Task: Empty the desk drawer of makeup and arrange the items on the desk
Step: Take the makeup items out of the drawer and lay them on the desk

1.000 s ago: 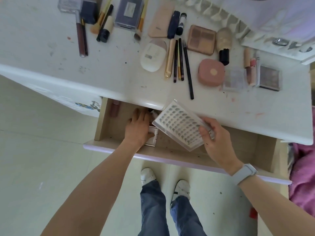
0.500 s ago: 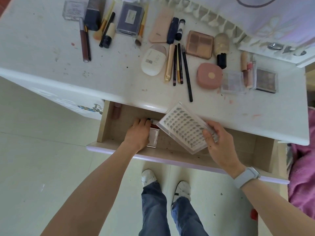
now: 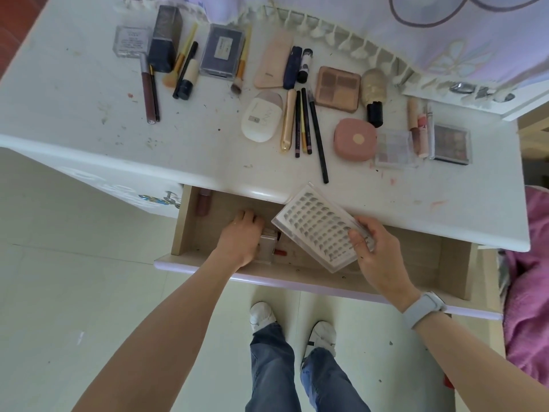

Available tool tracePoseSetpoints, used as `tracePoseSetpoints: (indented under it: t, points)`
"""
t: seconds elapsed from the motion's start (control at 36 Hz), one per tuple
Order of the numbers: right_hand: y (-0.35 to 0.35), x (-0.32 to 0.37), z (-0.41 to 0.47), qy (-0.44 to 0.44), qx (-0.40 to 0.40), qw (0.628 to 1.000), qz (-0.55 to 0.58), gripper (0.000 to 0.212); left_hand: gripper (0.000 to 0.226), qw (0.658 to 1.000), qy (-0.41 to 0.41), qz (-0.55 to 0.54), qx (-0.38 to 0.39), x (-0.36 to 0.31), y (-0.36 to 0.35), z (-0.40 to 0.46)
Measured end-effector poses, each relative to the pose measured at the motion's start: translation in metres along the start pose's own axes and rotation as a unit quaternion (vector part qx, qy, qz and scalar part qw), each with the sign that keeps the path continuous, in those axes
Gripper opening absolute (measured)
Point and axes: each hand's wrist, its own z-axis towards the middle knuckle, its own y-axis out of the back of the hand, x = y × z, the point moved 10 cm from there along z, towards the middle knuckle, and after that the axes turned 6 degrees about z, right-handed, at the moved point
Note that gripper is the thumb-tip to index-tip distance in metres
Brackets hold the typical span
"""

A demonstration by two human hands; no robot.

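Clear plastic lash tray [image 3: 319, 228] sits pinched in our right hand [image 3: 375, 253] above the open drawer [image 3: 326, 264] while our left hand [image 3: 242, 239] grips a small compact inside it; next, we judge, both go up onto the counter [image 3: 208, 150]

Both forearms are bare to the edge of the frame, with no sleeves showing. The right wrist carries a pale grey smooth watch band [image 3: 424, 309], wrapped snugly with its strap running across the wrist. Below, the person wears faded blue denim jeans [image 3: 273, 367], loose and creased at the hems, over 2 white low-top trainers with dark trim [image 3: 322, 334] at the lace area
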Motion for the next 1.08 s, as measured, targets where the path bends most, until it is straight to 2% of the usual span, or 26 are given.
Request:
tracePoseSetpoints:
  t: [0.19, 0.33, 0.42, 0.47, 0.53, 0.56, 0.64, 0.75, 0.83, 0.97, 1.08]
  points:
    - [0.006, 0.004, 0.003, -0.009, 0.015, 0.999, 0.033, 0.026, 0.028, 1.000, -0.006, -0.011, 0.025, -0.003, 0.002, -0.022]
    - [0.012, 0.010, 0.009, -0.022, 0.022, 0.995, 0.095, 0.018, 0.017, 0.988, 0.051, -0.145, 0.003, 0.013, 0.032, -0.046]
    - [0.011, 0.020, 0.015, -0.034, 0.034, 0.988, 0.147, 0.014, 0.007, 0.961, 0.101, -0.256, -0.030, 0.022, 0.053, -0.071]
    - [0.009, 0.030, 0.019, -0.043, 0.032, 0.982, 0.184, 0.012, 0.014, 0.919, 0.154, -0.360, -0.049, 0.033, 0.058, -0.088]
    - [0.006, 0.038, 0.024, -0.051, 0.028, 0.976, 0.212, 0.012, 0.014, 0.859, 0.197, -0.467, -0.076, 0.044, 0.064, -0.104]
    - [0.005, 0.042, 0.027, -0.054, 0.027, 0.973, 0.222, 0.013, 0.007, 0.822, 0.217, -0.519, -0.094, 0.049, 0.068, -0.110]
    - [-0.003, 0.059, 0.034, -0.060, 0.032, 0.967, 0.245, 0.016, 0.011, 0.700, 0.286, -0.637, -0.150, 0.066, 0.076, -0.130]
    - [-0.021, 0.081, 0.045, -0.077, 0.047, 0.957, 0.276, 0.014, 0.016, 0.564, 0.335, -0.726, -0.206, 0.091, 0.085, -0.144]
    - [-0.041, 0.100, 0.053, -0.086, 0.062, 0.951, 0.291, 0.013, 0.015, 0.489, 0.368, -0.754, -0.240, 0.121, 0.094, -0.147]
    - [-0.093, 0.143, 0.074, -0.102, 0.089, 0.944, 0.302, 0.017, 0.019, 0.467, 0.375, -0.748, -0.284, 0.188, 0.119, -0.139]
    - [-0.149, 0.192, 0.105, -0.100, 0.099, 0.941, 0.308, 0.014, 0.030, 0.470, 0.390, -0.726, -0.316, 0.256, 0.133, -0.127]
